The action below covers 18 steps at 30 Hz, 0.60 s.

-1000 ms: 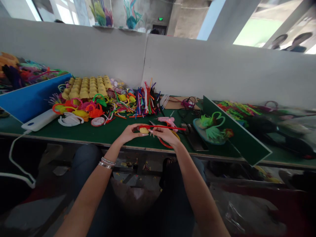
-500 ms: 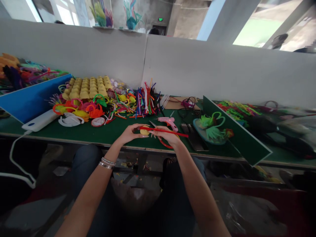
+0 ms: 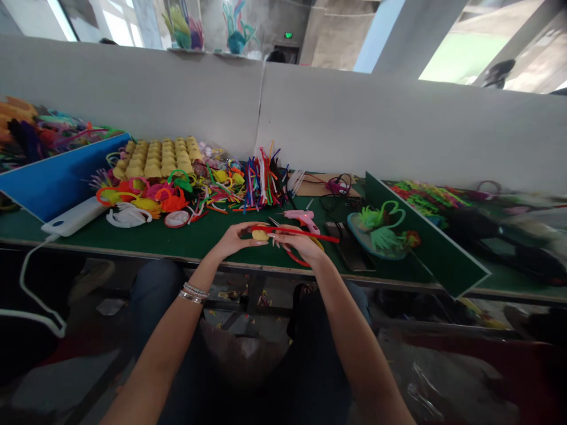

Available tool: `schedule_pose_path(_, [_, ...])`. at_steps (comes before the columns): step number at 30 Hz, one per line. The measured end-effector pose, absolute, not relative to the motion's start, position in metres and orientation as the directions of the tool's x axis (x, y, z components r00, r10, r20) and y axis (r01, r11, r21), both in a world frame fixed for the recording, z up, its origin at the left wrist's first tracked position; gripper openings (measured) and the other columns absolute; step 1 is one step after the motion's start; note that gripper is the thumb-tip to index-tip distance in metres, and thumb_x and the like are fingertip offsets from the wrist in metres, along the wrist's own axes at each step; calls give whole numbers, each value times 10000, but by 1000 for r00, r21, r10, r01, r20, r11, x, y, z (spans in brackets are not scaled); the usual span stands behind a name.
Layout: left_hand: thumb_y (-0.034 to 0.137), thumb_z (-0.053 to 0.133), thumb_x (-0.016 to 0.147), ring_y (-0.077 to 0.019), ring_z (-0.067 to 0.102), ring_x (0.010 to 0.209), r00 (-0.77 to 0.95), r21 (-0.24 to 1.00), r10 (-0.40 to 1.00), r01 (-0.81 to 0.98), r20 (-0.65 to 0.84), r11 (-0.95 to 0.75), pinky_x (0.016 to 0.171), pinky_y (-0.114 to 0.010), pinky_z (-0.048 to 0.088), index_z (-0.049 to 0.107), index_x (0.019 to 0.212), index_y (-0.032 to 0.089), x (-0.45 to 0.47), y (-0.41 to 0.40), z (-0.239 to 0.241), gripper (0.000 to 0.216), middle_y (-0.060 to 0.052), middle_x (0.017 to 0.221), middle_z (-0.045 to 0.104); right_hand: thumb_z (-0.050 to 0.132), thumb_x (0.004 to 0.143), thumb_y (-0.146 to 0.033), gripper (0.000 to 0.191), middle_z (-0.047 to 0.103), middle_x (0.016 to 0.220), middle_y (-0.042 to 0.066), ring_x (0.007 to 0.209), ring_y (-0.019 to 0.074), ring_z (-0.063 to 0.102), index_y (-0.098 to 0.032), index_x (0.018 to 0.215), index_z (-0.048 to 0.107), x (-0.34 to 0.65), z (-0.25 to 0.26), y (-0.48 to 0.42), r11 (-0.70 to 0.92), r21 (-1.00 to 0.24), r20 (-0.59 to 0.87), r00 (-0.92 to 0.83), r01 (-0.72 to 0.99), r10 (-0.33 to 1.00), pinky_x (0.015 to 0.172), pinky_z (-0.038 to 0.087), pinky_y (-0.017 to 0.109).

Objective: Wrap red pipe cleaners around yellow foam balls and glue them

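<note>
The green surface (image 3: 177, 239) was seen stretching across the view, backed by a white partition wall (image 3: 354, 124). The pink glue gun (image 3: 302, 218) is taken as the landmark. Far to the left of the glue gun, a blue divider board (image 3: 57, 177) was stood at an angle, and to the right of the glue gun a green divider board (image 3: 425, 242) was set slanting across the surface. Behind and to the left of the glue gun, a yellow moulded tray (image 3: 155, 156) was laid near the wall, with a heap of coloured pipe cleaners (image 3: 261, 180) spread between it and the glue gun. A white power bank (image 3: 73, 215) with a trailing cable was placed well to the left of the glue gun, at the surface's front edge. Just to the right of the glue gun, a green pipe-cleaner figure (image 3: 381, 227) was rested on a round base.

Just in front of the glue gun, both hands were held together above the surface's front edge. The left hand (image 3: 234, 239) was closed around a small yellow ball (image 3: 258, 235), pinched between thumb and fingers. The right hand (image 3: 301, 245) was clenched on a red pipe cleaner (image 3: 305, 234), which was laid across the top of the yellow ball and was run out rightward past the fingers, ending in front of the glue gun's right side. Silver bracelets (image 3: 192, 292) were worn on the left wrist.
</note>
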<state>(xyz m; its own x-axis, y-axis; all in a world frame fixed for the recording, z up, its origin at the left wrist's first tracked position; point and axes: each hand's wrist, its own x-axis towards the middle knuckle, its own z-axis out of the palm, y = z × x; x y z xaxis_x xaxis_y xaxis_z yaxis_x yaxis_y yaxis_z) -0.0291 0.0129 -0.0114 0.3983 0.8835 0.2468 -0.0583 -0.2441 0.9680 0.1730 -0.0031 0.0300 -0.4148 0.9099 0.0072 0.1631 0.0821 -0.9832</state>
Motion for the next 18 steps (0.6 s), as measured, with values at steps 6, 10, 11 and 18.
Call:
schedule_pose_path(6, [307,783,582,-246,588,1081,360,967,898,-96,253,-234,973,-415,437,616,1104,148,-30,15,-15,571,-109,1160,644,668,635,-484,334,454,576,-45,482,63,349,-175,645,542,175,30,-3,112,-981,41,-389,161,920,468,236,234])
schedule_pose_path(10, [296,785,578,-242,593,1072,367,965,893,-108,261,-238,979,-415,433,619,1099,155,-29,16,-16,564,-103,1155,646,672,622,-505,358,461,577,-44,482,63,346,-180,637,522,175,28,-2,86,-987,34,-349,134,936,470,235,238])
schedule_pose_path(11, [292,786,576,-242,593,1072,366,965,893,-109,261,-237,981,-416,432,619,1098,154,-29,16,-16,565,-104,1157,645,674,619,-507,362,463,577,-44,483,63,346,-179,636,521,175,28,-2,82,-987,30,-347,136,937,470,235,238])
schedule_pose_path(18, [298,790,565,-246,592,1079,377,969,893,-93,245,-227,980,-421,432,617,1100,154,-29,14,-13,580,-107,1169,639,684,624,-508,375,466,595,-44,493,58,357,-169,646,525,174,27,-2,66,-987,11,-346,147,938,481,242,234])
